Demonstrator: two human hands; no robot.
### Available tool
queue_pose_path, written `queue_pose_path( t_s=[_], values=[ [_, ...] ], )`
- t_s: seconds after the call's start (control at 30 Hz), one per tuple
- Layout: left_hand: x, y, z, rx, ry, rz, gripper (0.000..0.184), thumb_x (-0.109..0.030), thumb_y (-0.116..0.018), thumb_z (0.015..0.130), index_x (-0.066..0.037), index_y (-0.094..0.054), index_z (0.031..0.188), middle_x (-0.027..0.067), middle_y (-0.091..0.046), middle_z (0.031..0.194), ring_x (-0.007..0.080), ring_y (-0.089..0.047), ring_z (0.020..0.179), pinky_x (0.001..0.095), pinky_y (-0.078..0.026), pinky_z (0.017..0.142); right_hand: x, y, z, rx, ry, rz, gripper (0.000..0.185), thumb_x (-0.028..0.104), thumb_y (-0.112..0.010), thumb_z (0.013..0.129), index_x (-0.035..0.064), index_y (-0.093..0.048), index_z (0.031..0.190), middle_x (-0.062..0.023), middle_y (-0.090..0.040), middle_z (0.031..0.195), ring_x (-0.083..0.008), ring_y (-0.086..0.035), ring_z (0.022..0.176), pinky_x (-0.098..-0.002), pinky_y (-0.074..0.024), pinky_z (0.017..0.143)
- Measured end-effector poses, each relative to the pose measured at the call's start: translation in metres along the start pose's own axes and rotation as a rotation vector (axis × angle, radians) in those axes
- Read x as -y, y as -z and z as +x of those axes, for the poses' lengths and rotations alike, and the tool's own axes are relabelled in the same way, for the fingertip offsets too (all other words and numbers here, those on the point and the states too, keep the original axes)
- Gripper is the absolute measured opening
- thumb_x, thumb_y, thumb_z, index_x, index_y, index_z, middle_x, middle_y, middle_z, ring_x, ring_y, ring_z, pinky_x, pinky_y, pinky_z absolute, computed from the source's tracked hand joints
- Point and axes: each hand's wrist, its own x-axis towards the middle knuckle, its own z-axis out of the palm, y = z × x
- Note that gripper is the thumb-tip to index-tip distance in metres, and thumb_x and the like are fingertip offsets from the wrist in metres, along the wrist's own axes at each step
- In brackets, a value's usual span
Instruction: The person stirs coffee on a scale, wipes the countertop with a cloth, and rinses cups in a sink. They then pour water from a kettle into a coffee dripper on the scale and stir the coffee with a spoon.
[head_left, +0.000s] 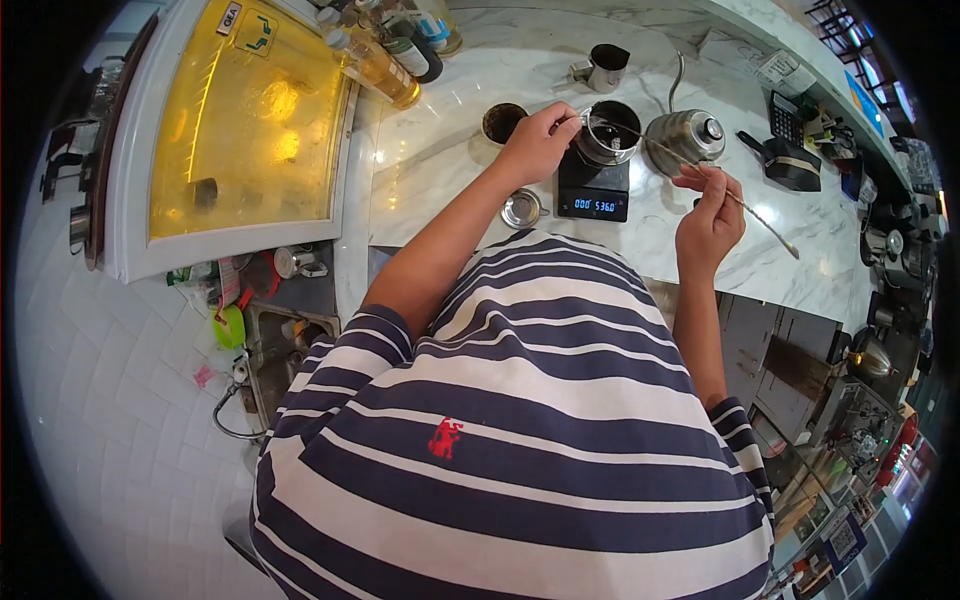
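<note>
A round pot (608, 150) with dark liquid inside stands on a black digital scale (592, 190), whose blue display is lit. My left hand (540, 142) is closed at the pot's left rim, apparently on its handle, which the fingers mostly hide. Between the fingers of my right hand (709, 215) is a long, thin bar spoon (765, 227). One end of the spoon reaches over into the pot; the other sticks out to the lower right. A steel gooseneck kettle (686, 138) stands just right of the pot.
Left of the pot are a dark-lined cup (504, 122) and a small metal dripper-like piece (521, 208). Behind stands a steel pitcher (607, 68). Bottles (385, 75) crowd the back left beside a yellow-lit fridge door (255, 120). A black pouch (790, 163) lies at right.
</note>
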Motion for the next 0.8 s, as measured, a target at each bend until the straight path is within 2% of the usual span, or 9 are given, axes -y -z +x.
queue_pose_path(
  t_s=[0.13,0.23,0.33,0.57,0.8],
  values=[
    [0.004,-0.003,0.000,-0.046,-0.065,-0.054,0.023,-0.026,-0.060,0.103,-0.003,-0.063,0.105,0.0047,-0.067,0.084,0.0145,-0.062,0.075,0.0323,-0.052,0.073,-0.003,0.002,0.000,-0.042,0.025,0.058,0.028,0.019,-0.048,0.112,-0.0033,-0.064,0.105,-0.0156,-0.076,0.093,-0.0193,-0.074,0.078,-0.0286,-0.0557,0.074],
    [-0.008,0.001,-0.003,-0.008,-0.013,-0.002,0.023,-0.024,-0.057,0.106,-0.002,-0.063,0.109,0.0028,-0.068,0.094,0.0123,-0.061,0.085,0.0291,-0.052,0.082,0.002,0.004,0.003,-0.028,0.012,0.002,0.027,0.019,-0.050,0.111,-0.0034,-0.064,0.105,-0.0159,-0.077,0.093,-0.0193,-0.074,0.077,-0.0282,-0.0553,0.074],
    [-0.012,0.004,0.000,0.004,-0.004,-0.007,0.023,-0.024,-0.057,0.106,-0.003,-0.063,0.109,0.0024,-0.069,0.094,0.0116,-0.061,0.086,0.0287,-0.051,0.082,0.002,0.007,0.007,-0.068,-0.021,-0.018,0.026,0.018,-0.051,0.111,-0.0037,-0.064,0.105,-0.0167,-0.077,0.092,-0.0193,-0.074,0.076,-0.0284,-0.0553,0.074],
    [-0.053,0.025,0.008,-0.011,-0.099,0.044,0.021,-0.023,-0.056,0.107,-0.004,-0.064,0.108,0.0017,-0.069,0.096,0.0112,-0.058,0.085,0.0284,-0.049,0.081,0.018,0.017,0.031,-0.080,0.066,0.204,0.031,0.022,-0.050,0.112,-0.0064,-0.062,0.108,-0.0209,-0.076,0.091,-0.0244,-0.074,0.077,-0.0330,-0.0571,0.079],
    [-0.054,0.020,0.003,0.017,-0.113,0.020,0.021,-0.022,-0.056,0.106,-0.003,-0.063,0.107,0.0021,-0.068,0.094,0.0122,-0.059,0.087,0.0293,-0.050,0.083,0.017,0.022,0.036,-0.052,0.055,0.230,0.031,0.022,-0.049,0.112,-0.0049,-0.063,0.107,-0.0190,-0.076,0.089,-0.0222,-0.074,0.078,-0.0326,-0.0555,0.080]
  ],
)
